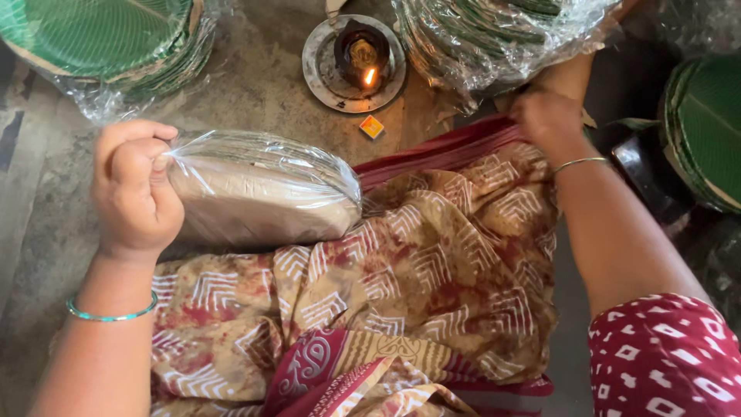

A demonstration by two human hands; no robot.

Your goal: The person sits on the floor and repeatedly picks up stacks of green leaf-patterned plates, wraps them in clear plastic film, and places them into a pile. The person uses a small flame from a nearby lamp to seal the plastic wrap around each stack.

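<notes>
head | left hand (135,189) is pinching the twisted mouth of the plastic-wrapped plate stack (262,189), lying on the patterned cloth (432,262) | right hand (548,120) is reaching the upper bundle (494,35), grip unclear

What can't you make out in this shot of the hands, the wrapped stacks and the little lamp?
Head view only.
- Right hand: fingertips hidden under the plastic-wrapped stack; what they hold cannot be told.
- Left hand: its grip bunches the plastic of the wrapped pack; the palm side faces away.
- Wrapped pack: contents blurred by glare on the film.
- Green plate stacks and: cut off by the frame edges.
- Lamp: its fuel is too dark to see.
</notes>
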